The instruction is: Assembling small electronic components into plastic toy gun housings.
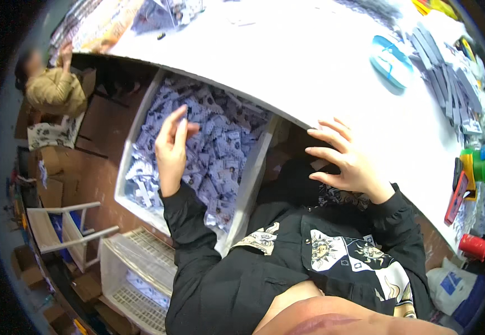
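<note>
A broad white surface (320, 61) curves across the upper right, brightly lit from above, its near edge sweeping from the upper left down to the right. Below it the brown floor (94, 184) lies in dimmer light. A white folding chair (66, 229) stands at the left on the floor, with white slatted plastic crates (136, 276) just beside it. Cardboard boxes (50, 167) crowd the far left, where another person in a tan jacket (55, 89) sits.
</note>
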A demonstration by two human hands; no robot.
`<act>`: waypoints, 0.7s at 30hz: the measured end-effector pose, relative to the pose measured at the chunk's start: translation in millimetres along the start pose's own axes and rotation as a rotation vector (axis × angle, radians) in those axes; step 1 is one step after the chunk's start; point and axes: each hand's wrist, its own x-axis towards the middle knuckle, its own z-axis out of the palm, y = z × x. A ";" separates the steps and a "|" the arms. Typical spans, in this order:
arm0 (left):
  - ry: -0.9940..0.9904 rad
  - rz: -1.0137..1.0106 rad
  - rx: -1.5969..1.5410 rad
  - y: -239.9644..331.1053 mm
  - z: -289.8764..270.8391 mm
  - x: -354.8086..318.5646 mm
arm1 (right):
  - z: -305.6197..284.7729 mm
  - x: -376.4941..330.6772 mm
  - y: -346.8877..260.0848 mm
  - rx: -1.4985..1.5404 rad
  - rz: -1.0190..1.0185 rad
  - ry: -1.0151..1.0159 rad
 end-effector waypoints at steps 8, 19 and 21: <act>0.187 0.353 0.314 22.0 23.9 167.8 | -24.9 -67.9 -13.0 -0.152 0.160 0.303; 0.249 -0.117 -0.072 -60.0 0.1 365.0 | -15.5 -116.5 -19.7 -0.246 0.649 0.311; 0.307 -0.094 -0.083 -58.5 -36.4 369.9 | -17.0 -114.0 -25.4 -0.235 0.580 0.345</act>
